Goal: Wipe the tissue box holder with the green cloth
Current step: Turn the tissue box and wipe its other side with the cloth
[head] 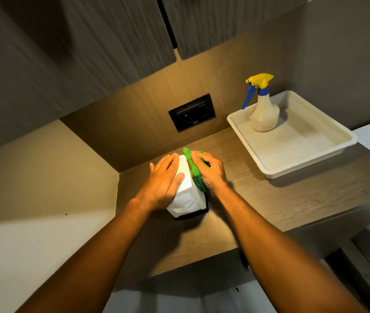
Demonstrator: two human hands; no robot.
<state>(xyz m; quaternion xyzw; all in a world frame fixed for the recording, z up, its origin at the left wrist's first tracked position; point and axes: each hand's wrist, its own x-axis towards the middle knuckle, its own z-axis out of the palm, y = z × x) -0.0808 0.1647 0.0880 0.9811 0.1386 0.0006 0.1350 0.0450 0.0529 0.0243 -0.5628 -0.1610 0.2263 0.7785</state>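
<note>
The white tissue box holder [186,199] with a dark base stands on the wooden shelf [270,199], near its left end. My left hand [165,179] lies flat on the holder's left side and top, gripping it. My right hand [211,171] presses the green cloth [194,169] against the holder's right side. The cloth is bunched under my fingers, and part of it sticks out toward the back wall. Both hands hide most of the holder's top.
A white tray [297,141] sits at the shelf's back right, holding a spray bottle [263,109] with a yellow and blue trigger. A dark wall socket [192,112] is behind the holder. Cabinets [111,41] hang overhead. A pale wall is at left.
</note>
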